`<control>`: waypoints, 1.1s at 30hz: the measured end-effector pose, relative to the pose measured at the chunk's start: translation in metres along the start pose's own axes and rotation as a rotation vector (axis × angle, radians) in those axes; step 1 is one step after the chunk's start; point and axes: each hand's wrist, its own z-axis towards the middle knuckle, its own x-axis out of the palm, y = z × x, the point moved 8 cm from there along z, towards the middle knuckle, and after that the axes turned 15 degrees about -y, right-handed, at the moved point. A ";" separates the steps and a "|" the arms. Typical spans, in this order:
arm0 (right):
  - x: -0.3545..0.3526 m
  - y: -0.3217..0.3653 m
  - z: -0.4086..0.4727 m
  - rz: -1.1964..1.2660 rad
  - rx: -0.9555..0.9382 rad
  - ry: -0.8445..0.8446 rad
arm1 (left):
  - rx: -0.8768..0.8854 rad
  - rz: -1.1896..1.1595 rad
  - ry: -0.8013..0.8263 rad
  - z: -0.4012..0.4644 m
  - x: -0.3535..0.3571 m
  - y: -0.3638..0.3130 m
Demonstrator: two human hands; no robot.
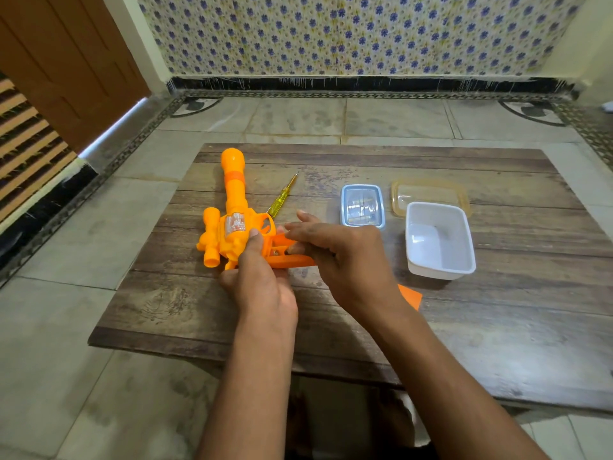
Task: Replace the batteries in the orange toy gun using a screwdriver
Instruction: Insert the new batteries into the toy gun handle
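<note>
Both hands grip orange toy gun (232, 224) mid-frame on counter (365, 327): left hand (262, 280), right hand (341, 257); silver label unreadable; screwdriver (282, 197) beside.

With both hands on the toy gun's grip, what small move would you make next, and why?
Probably lift the old battery out with the right hand. The left hand holds the gun steady, the grip compartment looks open with the right fingers in it, the screwdriver lies aside, and the white tub is ready.
</note>
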 end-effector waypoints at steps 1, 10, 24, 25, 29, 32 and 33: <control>0.002 0.004 0.000 -0.018 -0.048 0.021 | 0.003 -0.001 -0.006 0.000 -0.001 0.000; 0.010 0.005 -0.003 -0.058 -0.064 0.156 | 0.001 -0.012 0.007 0.001 0.000 -0.004; -0.036 -0.012 0.003 0.340 0.426 -0.299 | -0.020 -0.030 0.013 0.002 0.002 -0.004; -0.039 -0.010 0.003 0.337 0.439 -0.318 | -0.023 -0.027 0.011 0.004 0.002 -0.003; -0.042 -0.013 0.003 0.304 0.513 -0.356 | -0.030 -0.033 0.004 0.006 0.002 -0.002; -0.035 -0.020 0.002 0.255 0.587 -0.267 | -0.033 -0.043 0.010 0.006 0.002 -0.001; -0.032 -0.020 0.002 0.251 0.603 -0.218 | -0.036 -0.048 0.019 0.006 0.003 -0.001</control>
